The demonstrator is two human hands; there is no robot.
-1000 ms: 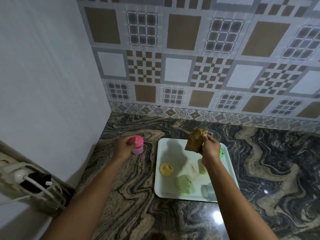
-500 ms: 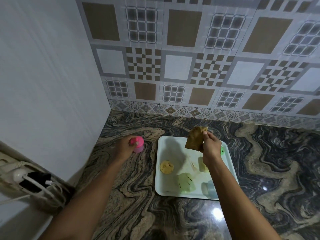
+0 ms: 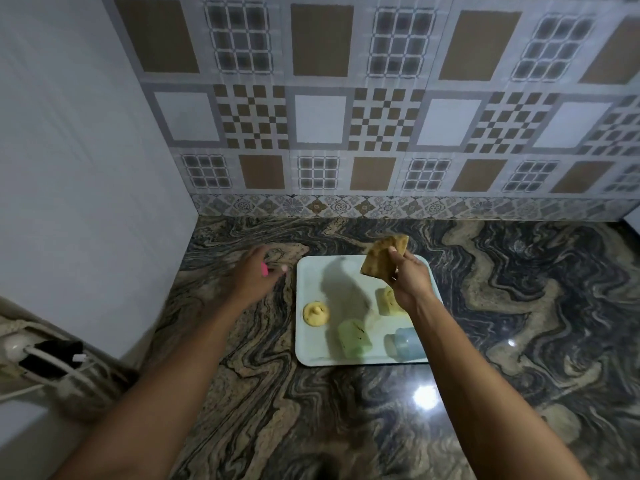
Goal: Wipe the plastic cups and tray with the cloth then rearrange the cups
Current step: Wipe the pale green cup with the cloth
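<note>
A pale tray (image 3: 311,271) lies on the marbled counter. On it stand a yellow cup (image 3: 316,313), a green cup (image 3: 353,337), a blue cup (image 3: 405,348) and a pale yellow-green cup (image 3: 389,301), the last partly behind my right wrist. My right hand (image 3: 408,282) pinches a brown cloth (image 3: 382,258) held up above the tray's far side. Left of the tray, my left hand (image 3: 254,277) covers a pink cup (image 3: 264,270) on the counter. Only a pink sliver shows between thumb and fingers.
A white wall runs along the left, a patterned tile backsplash along the back. A socket strip with plugs and cables (image 3: 45,362) sits at the lower left by the wall. The marbled counter (image 3: 519,306) stretches right and toward me.
My left hand has moved over the pink cup and now hides nearly all of it. My right hand keeps the cloth raised above the tray.
</note>
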